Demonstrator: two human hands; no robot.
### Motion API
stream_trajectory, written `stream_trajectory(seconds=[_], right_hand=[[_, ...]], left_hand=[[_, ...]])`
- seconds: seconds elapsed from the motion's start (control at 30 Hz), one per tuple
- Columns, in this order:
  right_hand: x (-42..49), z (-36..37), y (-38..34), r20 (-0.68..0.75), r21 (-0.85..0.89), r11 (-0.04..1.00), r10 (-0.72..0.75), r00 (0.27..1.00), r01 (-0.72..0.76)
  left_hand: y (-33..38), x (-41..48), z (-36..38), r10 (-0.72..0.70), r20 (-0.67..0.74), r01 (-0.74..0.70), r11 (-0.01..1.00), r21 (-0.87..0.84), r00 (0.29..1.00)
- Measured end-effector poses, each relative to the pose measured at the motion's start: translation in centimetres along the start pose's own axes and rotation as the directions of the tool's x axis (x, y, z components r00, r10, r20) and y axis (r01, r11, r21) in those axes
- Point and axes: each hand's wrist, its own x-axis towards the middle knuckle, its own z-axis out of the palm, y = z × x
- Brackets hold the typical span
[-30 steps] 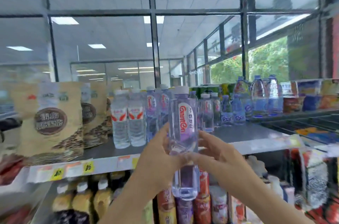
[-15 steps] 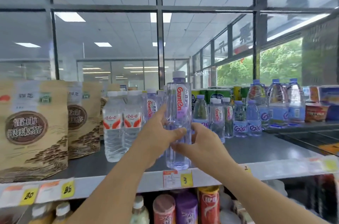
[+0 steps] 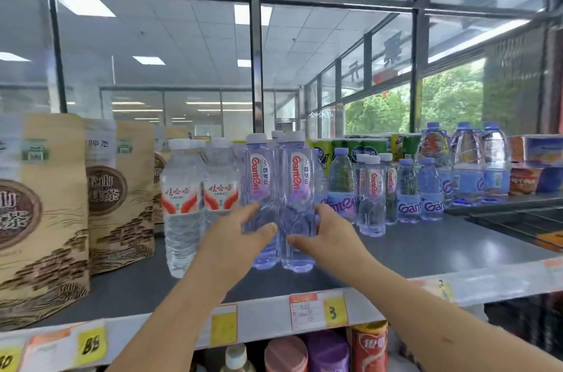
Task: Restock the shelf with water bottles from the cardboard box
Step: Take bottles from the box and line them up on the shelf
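Grey metal shop shelf before a glazed wall. At centre frame the left hand curls round a tall clear lilac-capped water bottle, and the right hand wraps its twin bottle. Both stand upright and touching on the shelf. Red-and-white-labelled clear bottles stand just left, short blue-labelled bottles to the right, brown paper tea pouches far left. Sound practice now would be seating the bases flat, labels forward, then releasing gently. No cardboard box is in view.
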Motion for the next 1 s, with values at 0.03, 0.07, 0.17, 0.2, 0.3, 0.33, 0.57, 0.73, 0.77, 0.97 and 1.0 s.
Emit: stream_trajectory(seconds=[0.03,0.07,0.17,0.2,0.3,0.33,0.57,0.73,0.77,0.97,1.0], right_hand=[[0.3,0.3,0.0,-0.004,-0.002,1.0,0.007,1.0,-0.007],[0.7,0.5,0.0,-0.008,-0.003,1.0,0.017,1.0,-0.017],[1.3,0.7,0.2,-0.003,-0.032,0.999,0.036,0.999,-0.036],[1.4,0.8,0.2,-0.002,-0.032,0.999,0.04,0.999,-0.04],[1.5,0.9,0.2,-0.005,-0.028,0.999,0.046,0.999,-0.046],[1.4,1.0,0.2,-0.007,-0.025,0.999,0.046,0.999,-0.046],[0.2,0.5,-0.5,0.003,-0.007,0.999,0.041,0.999,-0.041],[-2.8,-1.1,-0.7,-0.039,-0.019,1.0,-0.015,0.999,0.014],[-3.7,-1.6,-0.6,-0.042,-0.016,0.999,-0.036,0.998,0.035],[-10.3,-5.0,1.3,-0.072,-0.051,0.994,-0.105,0.992,0.102],[-11.7,-5.6,2.1,-0.077,-0.052,0.994,-0.104,0.992,0.101]], left_hand=[[-0.1,0.1,0.1,0.004,0.0,-0.004,1.0,0.006,1.0],[-0.2,0.2,0.1,0.01,0.003,-0.01,1.0,0.015,1.0],[-0.5,0.4,0.1,0.012,0.011,-0.013,1.0,0.023,1.0],[-0.5,0.5,0.1,0.008,0.016,-0.009,1.0,0.025,1.0],[-0.6,0.7,0.2,0.01,0.034,-0.012,0.999,0.04,0.999],[-0.5,0.8,0.2,0.013,0.04,-0.015,0.999,0.042,0.999],[0.1,0.9,0.3,0.018,0.061,-0.02,0.999,0.033,0.998],[1.3,-0.5,1.8,0.036,0.084,-0.036,0.999,-0.005,0.996],[1.6,-1.0,2.4,0.04,0.091,-0.039,0.999,-0.011,0.995],[3.3,-6.6,6.6,0.052,0.073,-0.053,0.999,0.0,0.996],[3.5,-7.9,7.3,0.059,0.044,-0.059,0.998,0.0,0.997]])
